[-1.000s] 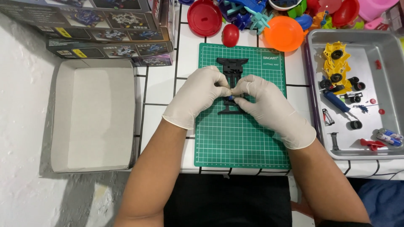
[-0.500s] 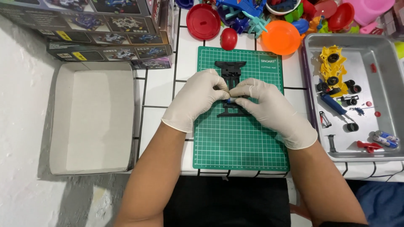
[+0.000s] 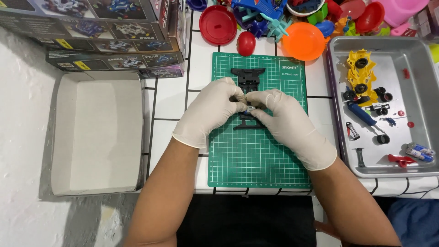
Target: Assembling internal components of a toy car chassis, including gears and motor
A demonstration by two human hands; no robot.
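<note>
Unmoved: both hands' grip (image 3: 249, 109) pinching black chassis (image 3: 247, 78).

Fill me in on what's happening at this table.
A person in white gloves works on a black toy car chassis lying on a green cutting mat. The left hand and right hand meet over its middle, fingertips pinching a small blue and silver part there. A metal tray to the right holds a yellow car body, loose black wheels and small parts. An open white box sits to the left.
</note>
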